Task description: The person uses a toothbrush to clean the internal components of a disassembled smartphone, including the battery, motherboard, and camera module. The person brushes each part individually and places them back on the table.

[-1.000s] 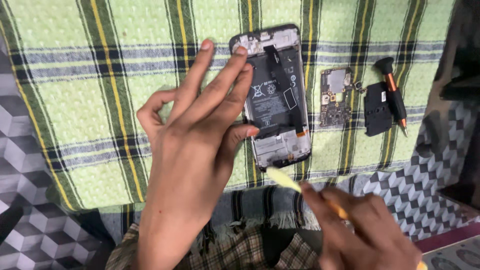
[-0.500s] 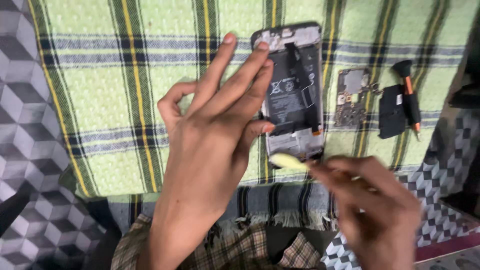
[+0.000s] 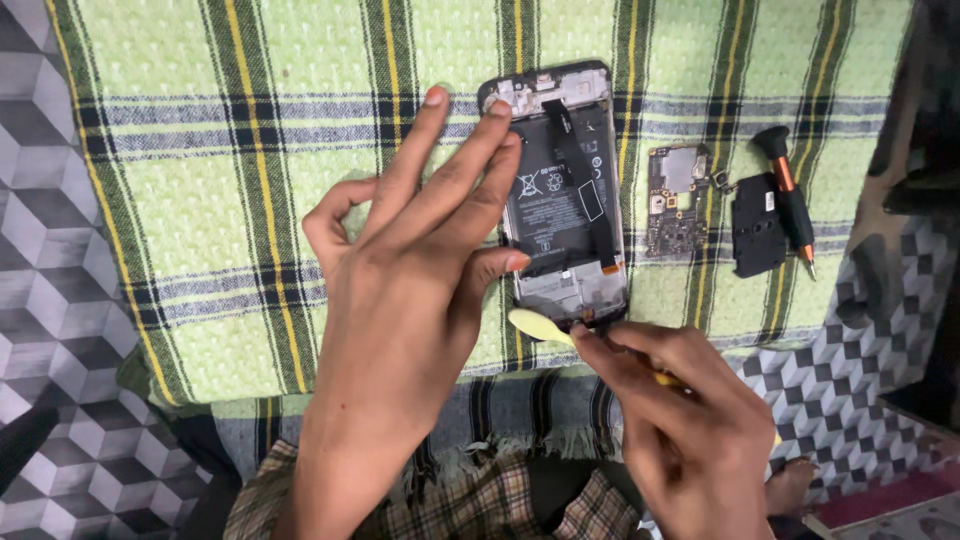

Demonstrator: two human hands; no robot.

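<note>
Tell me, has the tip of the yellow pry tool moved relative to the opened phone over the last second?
Yes. The yellow pry tool, held in the right hand, now has its tip right at the bottom-left corner of the opened phone; earlier it sat clearly below that edge.

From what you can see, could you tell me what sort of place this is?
Probably an informal phone-repair spot at home: an opened phone on a green plaid cloth, a loose circuit board and a small screwdriver beside it.
</note>
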